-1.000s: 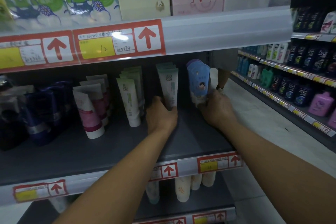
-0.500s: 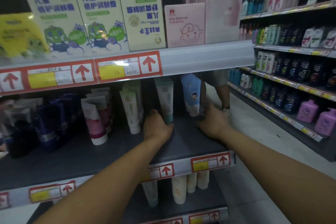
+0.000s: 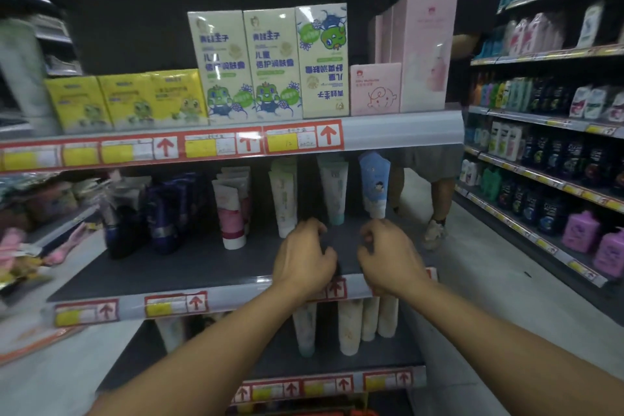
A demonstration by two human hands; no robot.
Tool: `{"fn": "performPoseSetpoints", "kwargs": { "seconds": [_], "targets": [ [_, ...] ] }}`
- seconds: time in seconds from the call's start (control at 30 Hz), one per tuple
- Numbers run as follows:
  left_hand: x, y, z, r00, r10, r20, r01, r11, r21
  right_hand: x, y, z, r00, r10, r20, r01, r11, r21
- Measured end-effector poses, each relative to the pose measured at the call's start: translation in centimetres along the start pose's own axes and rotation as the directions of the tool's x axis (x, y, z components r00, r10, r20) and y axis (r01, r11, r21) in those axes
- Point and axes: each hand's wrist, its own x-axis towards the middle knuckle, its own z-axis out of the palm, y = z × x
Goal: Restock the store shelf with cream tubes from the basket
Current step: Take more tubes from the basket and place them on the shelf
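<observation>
now, from the head view, the left hand (image 3: 304, 263) and right hand (image 3: 388, 260) hover loosely curled and empty over the shelf (image 3: 169, 267) — the upright cream tubes (image 3: 334, 192) just beyond, equally near both — basket unseen.

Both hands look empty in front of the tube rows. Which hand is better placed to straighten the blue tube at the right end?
Right. The right hand sits just below the blue tube with fingers curled and nothing held; the left hand lies nearer the green-capped tube.
</observation>
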Motion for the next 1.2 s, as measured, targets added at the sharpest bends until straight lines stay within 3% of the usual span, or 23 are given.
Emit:
{"fn": "performPoseSetpoints", "kwargs": {
  "seconds": [0.2, 0.43, 0.73, 0.97, 1.2],
  "targets": [
    [-4.5, -2.6, -3.1, 0.997, -0.052, -0.057, 0.051, 0.999, -0.006, -4.9, -4.5, 1.7, 0.987, -0.162, -0.014, 0.162, 0.987, 0.008],
    [-10.8, -7.9, -4.0, 0.984, -0.167, -0.066, 0.165, 0.986, -0.033, -10.9, -6.8, 6.7, 0.953, -0.288, 0.091, 0.285, 0.958, 0.043],
    [-19.3, -16.4, 0.0, 0.899, -0.403, 0.174, 0.406, 0.914, 0.020, -19.4, -5.3, 15.4, 0.898, -0.224, 0.379, 0.213, 0.974, 0.070],
    [-25.1, -22.2, 6.5, 0.724, -0.535, 0.435, 0.547, 0.830, 0.110, -25.1, -0.7, 22.2, 0.708, 0.033, 0.705, 0.017, 0.998, -0.065],
    [-28.9, -26.0, 13.0, 0.544, -0.620, 0.566, 0.647, 0.739, 0.188, -30.6, 4.7, 29.4, 0.500, 0.211, 0.840, -0.069, 0.977, -0.204]
  ]
}}
